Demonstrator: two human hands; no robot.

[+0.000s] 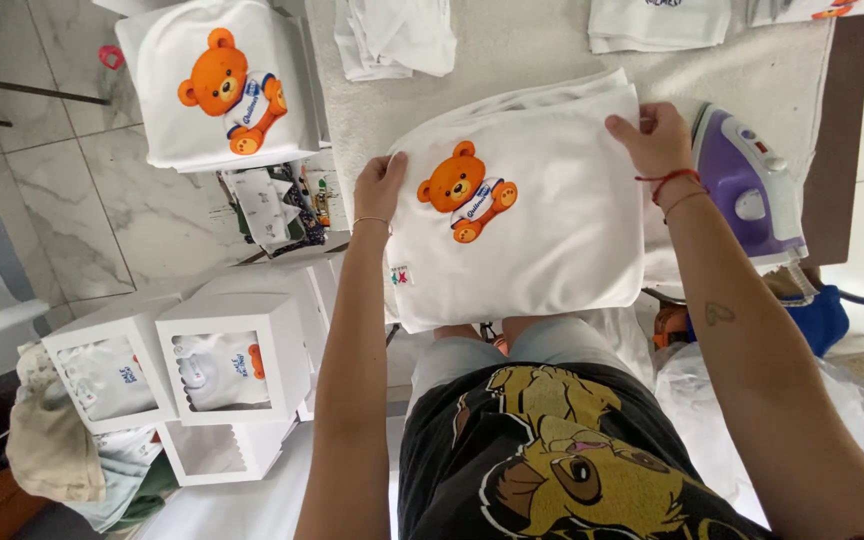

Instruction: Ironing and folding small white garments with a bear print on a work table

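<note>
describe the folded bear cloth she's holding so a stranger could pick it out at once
On the ironing table, beside the purple iron, lies a folded white cloth under the left hand and right hand. Unlike the other bear-print piece, it has both hands gripping its edges.

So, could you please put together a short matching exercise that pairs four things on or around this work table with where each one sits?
Things:
1. folded white cloth
2. purple iron
3. windowed white boxes
4. left hand

Places:
A. right of the right hand
B. lower left, beside the table
C. on the cloth's left edge
D. held between both hands

Pairs: 1-D, 2-A, 3-B, 4-C
</note>
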